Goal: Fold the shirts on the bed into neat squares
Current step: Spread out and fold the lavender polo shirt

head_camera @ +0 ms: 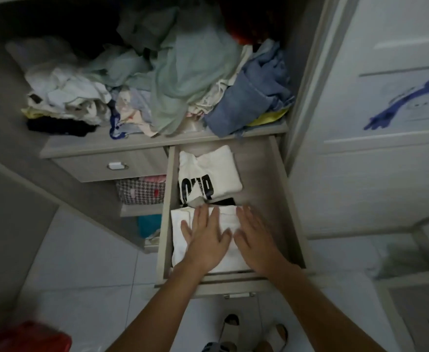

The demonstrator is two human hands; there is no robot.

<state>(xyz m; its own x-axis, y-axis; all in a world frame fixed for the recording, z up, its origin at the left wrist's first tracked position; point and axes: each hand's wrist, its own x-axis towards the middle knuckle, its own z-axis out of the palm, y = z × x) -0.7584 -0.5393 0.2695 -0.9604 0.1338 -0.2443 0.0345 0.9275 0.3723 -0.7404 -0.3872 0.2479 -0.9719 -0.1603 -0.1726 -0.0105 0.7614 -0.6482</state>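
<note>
Hands first: we see the left hand [206,237] and the right hand [255,240] side by side, both palm-down with fingers [200,215] straight and slightly spread, pressing flat on a folded white shirt [183,224] rather than gripping it. That shirt lies at the near end of an open drawer [279,189], close against the drawer's left wall. Beyond it, at the far end of the same drawer, sits a second folded white shirt with black lettering [208,174], and we make out a sliver of dark cloth [225,201] between the two. The right hand's fingertips reach the far edge of the near shirt; the left hand's fingertips come close to the lettered shirt, though we cannot tell whether they touch it.

Above the drawer, a wardrobe shelf [86,143] carries a loose heap of clothes: a pale green garment [183,80] draped over the middle, crumpled denim [256,97] at the right, and white pieces [66,95] at the left. Left of the open drawer is a closed drawer with a small handle [117,165], and below that a checked fabric basket [142,191]. A white wardrobe door [373,123] with a blue scrawl [409,102] stands open at the right. On the tiled floor [81,270] near the bottom edge we see feet in pale slippers [254,334], and something red [25,336] in the lower left corner.
</note>
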